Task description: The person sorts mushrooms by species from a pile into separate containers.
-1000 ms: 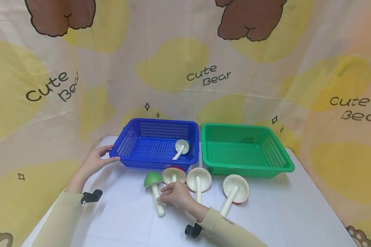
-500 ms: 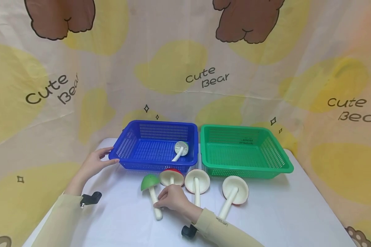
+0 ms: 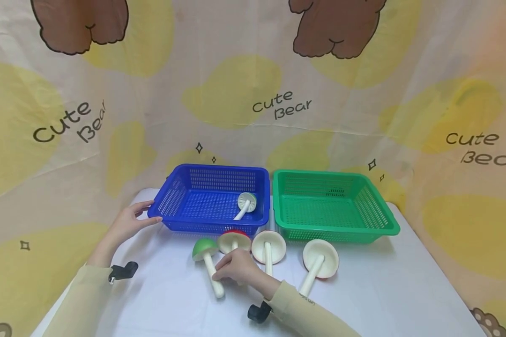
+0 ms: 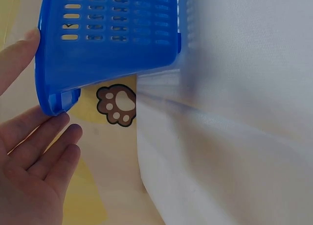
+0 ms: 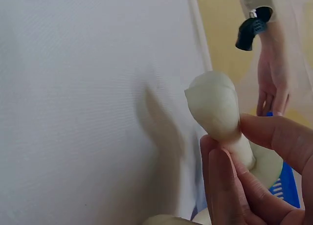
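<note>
White cloth (image 3: 164, 292) spreads under the work, and towards its near left the right hand (image 3: 239, 266) pinches the green mushroom (image 3: 209, 263) by its stem, thumb on one side and fingers curled in on the other. The cap points to the far left, the foot of the stem to the near right; it lies to the near side of the blue basket (image 3: 223, 179) and looks just clear of the cloth, though contact is hard to judge. The left hand (image 3: 128, 223) holds that basket's near left corner, thumb and fingers only slightly parted, either side of the rim.

My reading is that the step in hand is picking up the mushroom. A small mushroom (image 3: 247, 202) with a green edge already lies in the blue basket, so this one probably belongs beside it. The next move would call for lifting it over the near rim without brushing the red mushroom (image 3: 234, 243) just right of it, then letting go low. Two more pale-stemmed mushrooms, a middle one (image 3: 269, 247) and a right one (image 3: 320, 259), lie near the green basket (image 3: 316, 207), which has nothing in it.

Compared with half a second ago, the stem's foot has swung slightly right and the right hand has shifted slightly to the far right; the left hand and both baskets hold their places.
</note>
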